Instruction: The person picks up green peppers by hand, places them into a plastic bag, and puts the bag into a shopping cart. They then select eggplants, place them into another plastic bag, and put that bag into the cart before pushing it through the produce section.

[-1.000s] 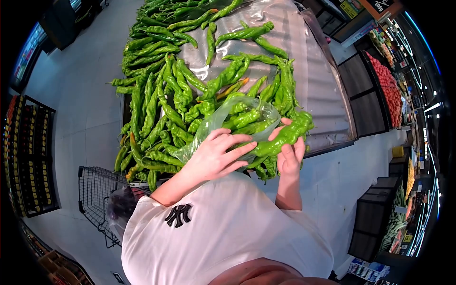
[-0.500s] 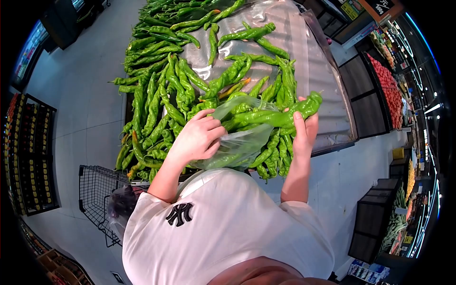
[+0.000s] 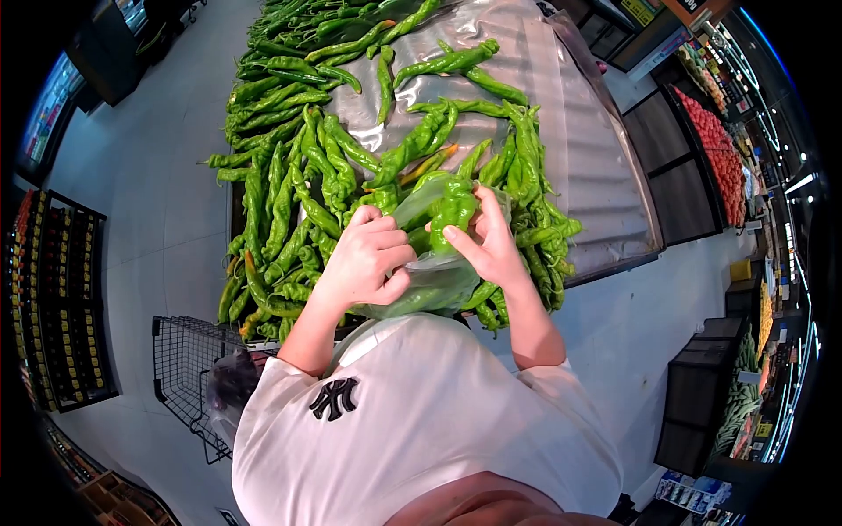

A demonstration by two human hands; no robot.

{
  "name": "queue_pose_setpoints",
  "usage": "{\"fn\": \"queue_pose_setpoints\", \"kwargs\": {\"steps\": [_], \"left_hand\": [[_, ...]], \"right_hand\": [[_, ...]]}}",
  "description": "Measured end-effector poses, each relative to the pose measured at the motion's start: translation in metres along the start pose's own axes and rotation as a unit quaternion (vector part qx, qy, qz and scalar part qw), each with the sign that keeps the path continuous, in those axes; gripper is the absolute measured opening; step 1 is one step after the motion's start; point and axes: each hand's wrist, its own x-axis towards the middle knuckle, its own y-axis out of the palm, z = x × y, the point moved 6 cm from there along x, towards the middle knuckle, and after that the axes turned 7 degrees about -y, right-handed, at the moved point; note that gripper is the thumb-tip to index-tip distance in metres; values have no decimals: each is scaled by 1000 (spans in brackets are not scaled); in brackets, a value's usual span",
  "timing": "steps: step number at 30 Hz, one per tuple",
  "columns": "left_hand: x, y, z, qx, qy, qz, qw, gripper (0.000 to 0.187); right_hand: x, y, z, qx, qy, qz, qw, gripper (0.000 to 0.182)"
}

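Observation:
My left hand (image 3: 370,259) pinches the edge of a clear plastic bag (image 3: 419,293) and keeps its mouth spread. Between the thumb and fingers of my right hand (image 3: 489,238) is a thick green pepper (image 3: 453,213), held at the bag's opening with its lower end inside the film. More green shows dimly through the plastic. Around and beyond both hands lie long wrinkled green peppers (image 3: 330,167), piled on the display stand, a few with orange patches.
Silvery sheeting (image 3: 579,149) covers the stand's right side. At lower left a black wire cart (image 3: 186,359) holds a dark bagged item (image 3: 233,383). Shelves of bottles (image 3: 66,302) stand at far left, and bins of red produce (image 3: 712,145) at right.
My right hand has moved left and inward, carrying the pepper from the right of the bag to its mouth and turning it more upright. My left hand stays on the bag's edge.

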Motion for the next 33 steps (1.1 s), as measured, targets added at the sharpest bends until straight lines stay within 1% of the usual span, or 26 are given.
{"fn": "queue_pose_setpoints", "kwargs": {"steps": [2,4,5,7,8,9,11,12,13,16,17,20,21,22,24,27,30,31,33], "left_hand": [[-1,-1,2,-3,2,-8,1000,14],[0,-2,2,-5,1,-28,1000,16],[0,-1,3,-4,-4,-37,999,16],[1,1,4,-2,-18,-39,999,15],[1,4,4,-2,-28,-33,999,13],[1,6,3,-2,-39,-27,999,11],[0,10,1,-2,-44,-28,999,12],[0,11,0,-2,-46,-30,998,12],[-2,13,0,1,-48,-25,999,14],[-7,18,3,-8,-52,-15,999,17],[-8,18,3,-6,-52,-17,999,17],[-8,17,4,2,-51,-25,998,19],[-7,17,3,6,-51,-28,998,20],[-6,16,2,10,-51,-31,998,20],[-6,17,1,4,-55,-27,998,22],[-6,21,2,0,-58,-25,998,22],[-8,20,5,-5,-65,-35,997,22],[-8,18,4,-7,-69,-38,997,21],[-6,18,4,4,-79,-51,996,17]], "right_hand": [[-1,-8,-9,-54,51,11,997,52],[-6,-31,-20,-113,97,13,989,47],[-11,-47,-31,-149,117,14,982,50],[-17,-60,-25,-216,199,33,955,55],[-19,-63,-19,-248,240,42,938,57],[-17,-59,-1,-319,274,48,906,65],[-22,-67,-9,-320,185,0,929,66],[-22,-66,-5,-321,139,-24,937,67],[-23,-63,7,-294,104,-69,948,68],[-19,-66,1,-254,115,-73,958,64],[-20,-67,1,-233,131,-95,959,52],[-20,-73,-4,-214,140,-140,957,43],[-18,-69,2,-218,144,-133,956,44],[-17,-73,-2,-312,117,-105,937,45],[-13,-68,9,-444,3,-111,889,36],[-17,-67,12,-534,38,-99,839,37],[-20,-64,26,-491,74,-111,861,37],[-20,-65,25,-494,38,-111,861,31],[-22,-69,8,-568,37,-99,816,29]]}}
